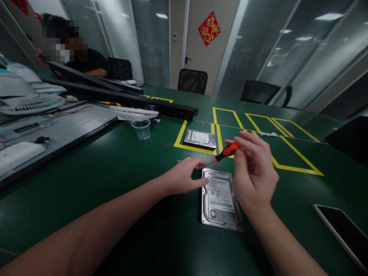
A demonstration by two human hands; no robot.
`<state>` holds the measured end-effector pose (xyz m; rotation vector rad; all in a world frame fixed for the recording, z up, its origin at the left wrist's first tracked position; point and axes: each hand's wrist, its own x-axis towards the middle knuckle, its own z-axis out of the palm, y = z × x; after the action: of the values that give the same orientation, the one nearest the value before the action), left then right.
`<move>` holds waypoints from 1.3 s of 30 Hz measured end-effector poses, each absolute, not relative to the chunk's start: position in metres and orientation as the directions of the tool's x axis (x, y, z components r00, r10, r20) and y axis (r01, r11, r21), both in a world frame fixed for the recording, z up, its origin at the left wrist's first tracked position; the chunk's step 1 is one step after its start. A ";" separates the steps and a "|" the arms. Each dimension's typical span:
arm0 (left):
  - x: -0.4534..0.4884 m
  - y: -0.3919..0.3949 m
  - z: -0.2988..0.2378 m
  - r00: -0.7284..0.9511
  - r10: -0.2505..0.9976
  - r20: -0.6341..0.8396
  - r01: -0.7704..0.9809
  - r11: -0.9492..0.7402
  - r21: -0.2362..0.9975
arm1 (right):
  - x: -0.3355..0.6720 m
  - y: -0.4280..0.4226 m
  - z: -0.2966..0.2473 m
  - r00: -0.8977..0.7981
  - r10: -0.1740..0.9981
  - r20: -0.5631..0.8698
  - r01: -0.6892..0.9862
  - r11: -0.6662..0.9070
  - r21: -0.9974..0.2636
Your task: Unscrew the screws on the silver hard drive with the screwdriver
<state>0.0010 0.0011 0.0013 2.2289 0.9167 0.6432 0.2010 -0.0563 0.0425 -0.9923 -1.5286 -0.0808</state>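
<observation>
A silver hard drive with a white label lies flat on the green table in front of me. My left hand grips its far left corner, thumb on the top face and fingers curled at the edge. Between the thumb and fingers of my right hand is an orange and black screwdriver. Its thin shaft slants down to the left, and the tip is at the drive's far left corner, close to my left fingers. Whether the tip sits in a screw is too small to tell.
Beyond, a second hard drive lies inside a yellow tape outline. A clear plastic cup stands left of it, before a long black bar. A phone lies at right. A large panel and fans crowd the left, near a seated person.
</observation>
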 end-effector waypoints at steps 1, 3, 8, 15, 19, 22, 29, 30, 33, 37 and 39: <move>0.001 0.001 0.001 0.638 0.745 0.194 0.434 -0.556 0.709 | 0.201 -0.056 0.042 0.127 0.524 0.842 0.612 0.627 -0.482; 0.000 0.001 0.000 0.638 0.744 0.197 0.427 -0.555 0.714 | 0.200 -0.055 0.042 0.142 0.504 0.852 0.628 0.620 -0.471; 0.000 0.001 -0.001 0.639 0.745 0.193 0.427 -0.552 0.716 | 0.202 -0.053 0.043 0.110 0.451 0.886 0.691 0.605 -0.394; 0.001 0.002 -0.001 0.636 0.745 0.201 0.426 -0.556 0.714 | 0.201 -0.057 0.046 0.091 0.500 0.861 0.669 0.610 -0.425; 0.001 0.002 -0.001 0.637 0.744 0.201 0.428 -0.558 0.711 | 0.200 -0.058 0.045 0.107 0.534 0.839 0.602 0.637 -0.482; 0.000 0.002 -0.001 0.637 0.746 0.194 0.432 -0.553 0.712 | 0.200 -0.057 0.044 0.122 0.513 0.850 0.634 0.619 -0.464; 0.000 0.002 -0.001 0.635 0.746 0.200 0.423 -0.553 0.718 | 0.201 -0.052 0.044 0.119 0.463 0.878 0.666 0.619 -0.416; 0.000 0.002 -0.001 0.635 0.745 0.203 0.421 -0.555 0.718 | 0.200 -0.052 0.045 0.122 0.465 0.877 0.665 0.617 -0.420; 0.000 0.002 -0.001 0.639 0.738 0.216 0.411 -0.565 0.716 | 0.198 -0.055 0.047 0.129 0.483 0.866 0.647 0.621 -0.443; 0.000 0.002 0.000 0.640 0.739 0.210 0.416 -0.563 0.714 | 0.197 -0.059 0.048 0.127 0.507 0.853 0.601 0.645 -0.472; 0.000 0.002 0.000 0.640 0.740 0.208 0.418 -0.562 0.714 | 0.197 -0.059 0.047 0.125 0.503 0.855 0.604 0.645 -0.468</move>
<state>0.0003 0.0016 -0.0002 2.2263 0.8980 0.6617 0.1972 -0.0592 0.0465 -0.9635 -1.5167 -0.0928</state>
